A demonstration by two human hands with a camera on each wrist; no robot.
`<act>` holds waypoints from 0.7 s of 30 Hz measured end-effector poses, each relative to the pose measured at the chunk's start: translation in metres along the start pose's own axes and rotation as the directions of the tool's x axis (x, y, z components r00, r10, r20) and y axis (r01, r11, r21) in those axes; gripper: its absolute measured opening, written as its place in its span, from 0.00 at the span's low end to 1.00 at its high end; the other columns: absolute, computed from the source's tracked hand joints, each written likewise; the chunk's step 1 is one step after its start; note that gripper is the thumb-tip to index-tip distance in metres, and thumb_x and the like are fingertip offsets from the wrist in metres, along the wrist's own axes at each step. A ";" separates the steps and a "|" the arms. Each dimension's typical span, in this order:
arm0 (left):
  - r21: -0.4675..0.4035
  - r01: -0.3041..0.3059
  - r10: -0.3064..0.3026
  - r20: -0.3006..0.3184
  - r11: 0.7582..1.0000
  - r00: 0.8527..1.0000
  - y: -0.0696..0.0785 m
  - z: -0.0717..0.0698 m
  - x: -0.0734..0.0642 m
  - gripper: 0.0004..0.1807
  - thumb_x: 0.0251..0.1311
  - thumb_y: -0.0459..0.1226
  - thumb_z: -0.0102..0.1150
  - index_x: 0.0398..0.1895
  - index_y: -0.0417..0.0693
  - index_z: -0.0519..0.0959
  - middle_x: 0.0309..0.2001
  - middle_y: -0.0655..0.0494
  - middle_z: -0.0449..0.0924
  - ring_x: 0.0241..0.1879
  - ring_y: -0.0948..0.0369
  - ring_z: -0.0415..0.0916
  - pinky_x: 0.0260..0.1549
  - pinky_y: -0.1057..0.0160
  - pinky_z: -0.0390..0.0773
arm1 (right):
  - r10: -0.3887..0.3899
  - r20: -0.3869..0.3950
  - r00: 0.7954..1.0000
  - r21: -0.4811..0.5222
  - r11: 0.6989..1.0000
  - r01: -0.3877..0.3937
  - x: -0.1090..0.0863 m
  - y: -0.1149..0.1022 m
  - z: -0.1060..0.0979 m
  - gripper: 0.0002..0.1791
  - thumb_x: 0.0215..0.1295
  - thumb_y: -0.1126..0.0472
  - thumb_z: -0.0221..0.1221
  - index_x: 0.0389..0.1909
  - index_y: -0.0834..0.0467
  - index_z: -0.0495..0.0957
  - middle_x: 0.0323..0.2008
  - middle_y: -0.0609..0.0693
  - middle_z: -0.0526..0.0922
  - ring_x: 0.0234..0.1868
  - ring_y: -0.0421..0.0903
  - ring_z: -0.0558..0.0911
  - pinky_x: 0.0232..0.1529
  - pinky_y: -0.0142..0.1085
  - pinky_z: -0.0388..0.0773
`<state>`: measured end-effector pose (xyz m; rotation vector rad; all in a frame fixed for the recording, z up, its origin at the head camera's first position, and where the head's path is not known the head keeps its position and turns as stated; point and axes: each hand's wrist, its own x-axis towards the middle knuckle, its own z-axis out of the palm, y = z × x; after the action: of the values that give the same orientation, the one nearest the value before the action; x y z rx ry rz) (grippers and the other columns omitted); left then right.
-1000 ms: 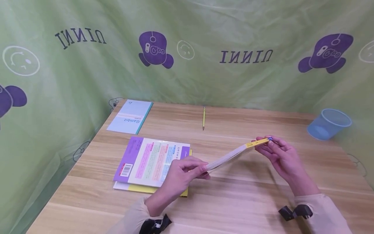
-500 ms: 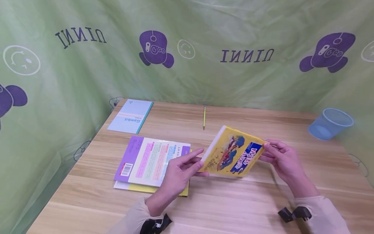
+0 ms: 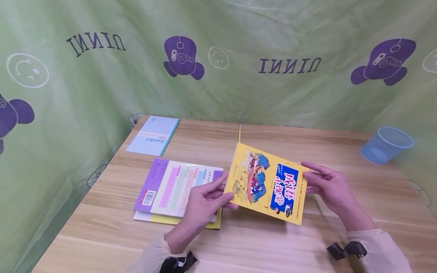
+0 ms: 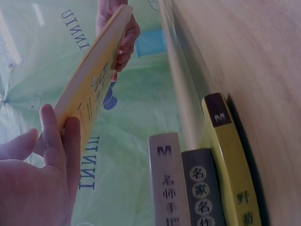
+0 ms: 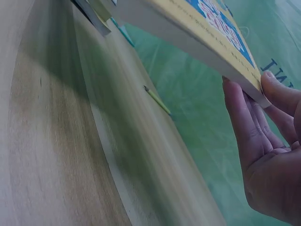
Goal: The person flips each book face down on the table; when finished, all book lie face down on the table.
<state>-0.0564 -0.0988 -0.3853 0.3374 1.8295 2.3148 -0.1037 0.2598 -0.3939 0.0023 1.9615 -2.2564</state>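
Observation:
A yellow book point(image 3: 264, 178) with a blue title panel is held tilted above the table, its cover facing up. My left hand point(image 3: 201, 204) pinches its left edge, thumb on the cover and fingers beneath. At the opposite edge my right hand point(image 3: 332, 189) pinches it near the upper corner; the right wrist view shows thumb and fingers on either side of the book's page block. Just left of my left hand lies a stack of books, a purple-and-white one point(image 3: 177, 185) on top. Grey point(image 4: 202, 183) and yellow point(image 4: 233, 165) spines below it appear in the left wrist view.
A pale blue notebook point(image 3: 152, 135) lies at the table's back left. Near the back edge is a green pencil point(image 3: 239, 132), partly hidden by the held book. A blue cup-like container point(image 3: 385, 148) stands at the back right. Green cloth point(image 3: 232, 94) hangs behind the table.
The yellow book has turned from edge-on to showing its cover, now tipped toward me and covering the pencil's near end. Both hands keep their hold on it; the stack stays put.

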 end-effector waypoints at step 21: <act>0.170 0.131 -0.094 -0.212 0.977 0.973 0.010 -0.040 -0.015 0.41 0.47 0.22 0.73 0.69 0.41 0.72 0.50 0.35 0.84 0.34 0.51 0.89 0.36 0.56 0.89 | 0.062 0.112 0.992 -0.119 0.992 -0.048 0.027 -0.004 0.043 0.18 0.68 0.64 0.64 0.55 0.45 0.84 0.40 0.45 0.90 0.40 0.44 0.90 0.40 0.37 0.88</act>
<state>-0.0534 -0.1423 -0.3855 0.0184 2.1036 2.1796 -0.1266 0.2152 -0.3866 -0.0845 2.0028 -2.0568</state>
